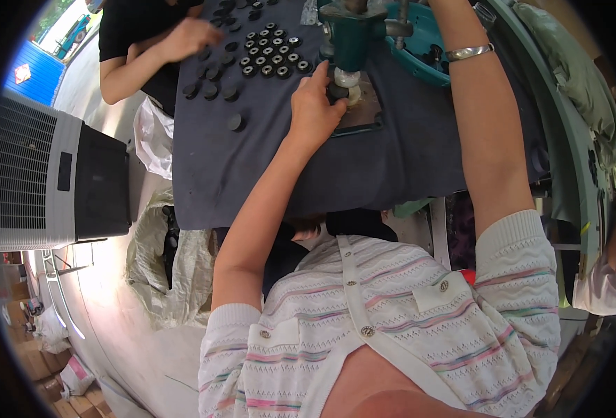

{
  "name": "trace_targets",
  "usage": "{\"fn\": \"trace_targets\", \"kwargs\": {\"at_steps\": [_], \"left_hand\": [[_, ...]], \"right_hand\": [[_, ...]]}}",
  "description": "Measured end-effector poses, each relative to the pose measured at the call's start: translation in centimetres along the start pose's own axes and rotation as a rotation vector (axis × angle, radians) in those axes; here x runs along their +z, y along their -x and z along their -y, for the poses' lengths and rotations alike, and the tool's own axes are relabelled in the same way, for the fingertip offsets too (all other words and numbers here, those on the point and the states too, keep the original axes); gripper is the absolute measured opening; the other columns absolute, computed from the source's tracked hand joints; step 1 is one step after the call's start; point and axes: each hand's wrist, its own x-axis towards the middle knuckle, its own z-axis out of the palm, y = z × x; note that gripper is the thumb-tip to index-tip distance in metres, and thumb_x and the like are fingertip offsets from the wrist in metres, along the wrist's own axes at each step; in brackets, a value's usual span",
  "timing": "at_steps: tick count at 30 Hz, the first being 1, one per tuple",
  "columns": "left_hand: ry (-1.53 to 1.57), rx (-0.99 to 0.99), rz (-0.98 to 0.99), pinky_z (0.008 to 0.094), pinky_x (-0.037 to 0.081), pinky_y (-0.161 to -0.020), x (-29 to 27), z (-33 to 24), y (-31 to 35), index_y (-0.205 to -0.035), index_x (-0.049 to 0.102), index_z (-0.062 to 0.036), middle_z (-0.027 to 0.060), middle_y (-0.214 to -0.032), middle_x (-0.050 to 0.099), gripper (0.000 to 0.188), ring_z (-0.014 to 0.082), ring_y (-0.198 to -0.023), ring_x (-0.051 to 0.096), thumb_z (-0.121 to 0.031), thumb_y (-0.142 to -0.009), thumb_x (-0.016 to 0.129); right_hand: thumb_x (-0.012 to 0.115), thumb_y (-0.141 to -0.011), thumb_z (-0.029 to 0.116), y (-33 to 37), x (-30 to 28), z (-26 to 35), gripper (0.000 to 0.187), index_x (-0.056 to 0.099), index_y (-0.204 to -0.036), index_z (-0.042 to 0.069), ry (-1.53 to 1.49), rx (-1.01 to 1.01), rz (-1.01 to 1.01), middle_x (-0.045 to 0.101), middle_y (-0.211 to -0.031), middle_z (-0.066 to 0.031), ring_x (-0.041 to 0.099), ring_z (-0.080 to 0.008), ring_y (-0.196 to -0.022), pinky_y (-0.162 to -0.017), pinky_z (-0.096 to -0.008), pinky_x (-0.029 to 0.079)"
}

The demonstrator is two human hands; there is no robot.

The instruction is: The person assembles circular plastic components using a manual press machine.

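My left hand [313,110] is at the base of a green hand press [353,35]. Its thumb and index finger are closed around a small black round cap [336,90] under the whitish tip of the press ram [347,78]. A metal base plate [365,111] lies beneath them. My right forearm [485,118], with a silver bracelet [470,53] at the wrist, reaches up past the press, and the hand itself lies beyond the top edge. Left of the press stand several black caps with pale ringed centres [267,51] in rows.
More plain black caps [211,92] are scattered to the left on the grey cloth [252,174]. A teal basin [419,66] with dark small parts sits behind the press. Another person's blurred hand [191,38] hovers at the far left. An air cooler [50,174] and sack [175,279] flank the table.
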Motion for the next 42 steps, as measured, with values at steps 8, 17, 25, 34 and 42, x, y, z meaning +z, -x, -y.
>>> {"fn": "trace_targets", "kwargs": {"at_steps": [8, 17, 25, 34, 42], "left_hand": [[0.077, -0.016, -0.021, 0.041, 0.051, -0.077, 1.3, -0.6, -0.3, -0.136, 0.047, -0.0015, 0.0144, -0.094, 0.065, 0.079, 0.0316, -0.088, 0.061, -0.009, -0.064, 0.078], [0.075, -0.022, -0.025, 0.04, 0.051, -0.08, 1.0, -0.1, -0.3, -0.137, 0.044, 0.0014, 0.0126, -0.095, 0.068, 0.081, 0.0306, -0.092, 0.06, -0.009, -0.064, 0.078], [0.09, 0.023, -0.049, 0.0338, 0.054, -0.077, 1.5, 0.3, -0.2, -0.145, 0.041, -0.0094, 0.0116, -0.104, 0.067, 0.09, 0.0228, -0.09, 0.064, -0.007, -0.065, 0.081], [0.189, -0.08, 0.029, 0.0385, 0.051, -0.082, 1.1, 0.5, -0.1, -0.144, 0.038, -0.0019, 0.0143, -0.103, 0.066, 0.092, 0.0291, -0.093, 0.062, -0.008, -0.061, 0.077], [0.226, -0.034, -0.011, 0.0383, 0.051, -0.083, 1.2, 1.0, -0.5, -0.144, 0.039, -0.0015, 0.0137, -0.103, 0.066, 0.091, 0.0292, -0.093, 0.062, -0.008, -0.061, 0.076]], "right_hand": [[0.051, -0.097, 0.023, -0.2, -0.3, -0.2, 0.019, 0.059, -0.089, 0.008, 0.025, -0.021, -0.002, 0.052, -0.068, 0.0009, 0.039, -0.0052, -0.047, -0.04, -0.0222, 0.028], [0.05, -0.1, 0.021, 7.6, -3.8, 7.0, 0.018, 0.057, -0.094, 0.006, -0.235, -0.314, -0.016, 0.052, -0.068, -0.0004, 0.042, -0.0057, -0.049, -0.045, -0.0208, 0.034], [0.056, -0.097, 0.038, 25.4, -10.4, 8.5, 0.031, 0.044, -0.098, 0.009, 0.075, -0.437, 0.123, 0.053, -0.098, -0.0161, 0.063, -0.0365, -0.086, -0.089, -0.0622, 0.048], [0.049, -0.1, 0.031, 24.4, -11.0, 9.7, 0.026, 0.048, -0.102, 0.005, 0.194, -0.423, 0.28, 0.054, -0.098, -0.0177, 0.063, -0.037, -0.095, -0.096, -0.0621, 0.045], [0.049, -0.1, 0.027, 26.2, -11.2, 8.6, 0.024, 0.048, -0.105, 0.003, 0.2, -0.465, 0.218, 0.055, -0.1, -0.019, 0.063, -0.0363, -0.1, -0.1, -0.0591, 0.043]]}}
